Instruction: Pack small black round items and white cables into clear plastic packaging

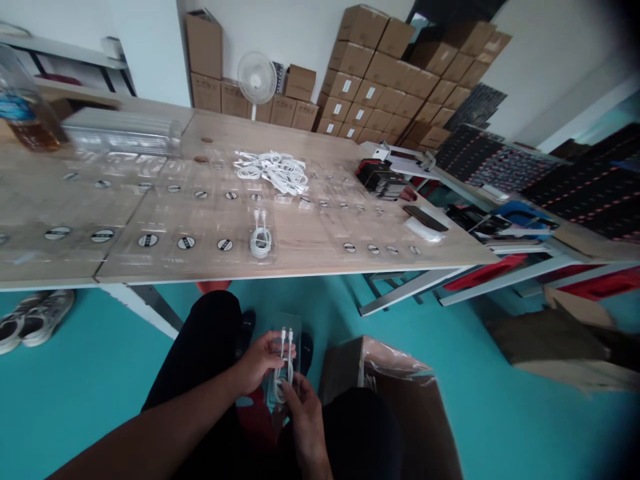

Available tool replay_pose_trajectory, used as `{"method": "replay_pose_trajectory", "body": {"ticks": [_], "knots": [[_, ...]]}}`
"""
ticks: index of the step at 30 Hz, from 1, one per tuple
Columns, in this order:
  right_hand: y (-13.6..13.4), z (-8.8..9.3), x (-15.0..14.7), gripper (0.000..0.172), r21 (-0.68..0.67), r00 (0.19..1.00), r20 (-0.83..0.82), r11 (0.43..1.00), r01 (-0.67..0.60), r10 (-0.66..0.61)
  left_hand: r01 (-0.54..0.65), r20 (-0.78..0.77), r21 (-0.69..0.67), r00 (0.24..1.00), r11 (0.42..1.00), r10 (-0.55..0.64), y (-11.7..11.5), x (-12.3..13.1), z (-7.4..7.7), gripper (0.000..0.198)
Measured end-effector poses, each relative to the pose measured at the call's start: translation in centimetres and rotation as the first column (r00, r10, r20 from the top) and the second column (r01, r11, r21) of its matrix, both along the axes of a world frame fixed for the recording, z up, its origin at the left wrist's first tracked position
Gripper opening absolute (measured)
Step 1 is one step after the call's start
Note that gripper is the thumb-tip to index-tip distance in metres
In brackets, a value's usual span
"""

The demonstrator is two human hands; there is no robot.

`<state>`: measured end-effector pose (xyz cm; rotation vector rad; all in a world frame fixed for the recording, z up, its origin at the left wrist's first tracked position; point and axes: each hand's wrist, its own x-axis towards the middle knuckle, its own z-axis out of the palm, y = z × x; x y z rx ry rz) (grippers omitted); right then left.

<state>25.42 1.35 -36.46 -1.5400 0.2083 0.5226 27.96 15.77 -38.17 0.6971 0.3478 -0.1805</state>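
Observation:
Over my lap, a coiled white charging cable [283, 387] with its two plugs pointing away from me is held between my hands. My left hand [259, 362] pinches it near the plugs from the left. Lower down, my right hand [304, 408] grips the coil with thumb and fingers. A clear plastic package [295, 323] shows behind the cable; whether the cable lies inside it I cannot tell. On the table ahead, another coiled white cable [261, 243] rests on a clear package, and a heap of white cables [274, 171] lies farther back.
Clear packages with round black-and-white labels [186, 243] stand in rows across the wooden table [305, 248]. A cardboard box [410, 413] lined with plastic is by my right knee. A drink bottle [30, 110] stands left; stacked cartons [367, 80] and a fan [257, 78] are behind.

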Motion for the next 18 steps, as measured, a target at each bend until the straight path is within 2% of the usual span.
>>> {"method": "replay_pose_trajectory", "body": {"ticks": [3,5,8,10,12,15,17,18], "knots": [[0.0,-0.7,-0.1,0.057,-0.142,0.997,0.074,0.989,0.034,-0.023,-0.028,-0.021,-0.04,0.999,0.999,0.028,0.1,0.1,-0.2,0.051],[0.1,-1.3,-0.3,0.069,-0.281,0.971,0.237,0.954,0.106,-0.038,-0.051,-0.031,-0.055,0.998,0.997,0.049,0.1,0.1,-0.1,0.048],[0.6,-2.0,-0.8,0.079,-0.425,0.837,0.541,0.886,0.187,0.083,-0.07,-0.029,-0.061,0.997,0.996,0.069,-0.2,0.1,0.9,0.044],[0.9,-2.2,-0.9,0.073,-0.457,0.717,0.672,0.865,0.208,0.182,-0.075,0.008,-0.071,0.997,0.995,0.075,-0.3,0.0,2.2,0.044],[1.1,-1.6,-0.5,0.068,-0.46,0.623,0.748,0.856,0.237,0.229,-0.094,0.09,-0.077,0.991,0.993,0.101,-0.2,-0.1,3.8,0.05],[1.7,1.4,1.6,0.071,-0.405,0.526,0.823,0.87,0.28,0.214,-0.192,0.249,-0.033,0.949,0.981,0.194,1.0,-0.6,6.9,0.066],[2.8,4.9,3.8,0.071,-0.344,0.491,0.855,0.892,0.292,0.169,-0.303,0.354,0.096,0.901,0.948,0.252,2.4,-1.1,9.2,0.068],[3.7,7.0,5.0,0.07,-0.324,0.488,0.859,0.901,0.287,0.153,-0.373,0.393,0.183,0.876,0.91,0.28,3.1,-1.4,10.3,0.064]]}}
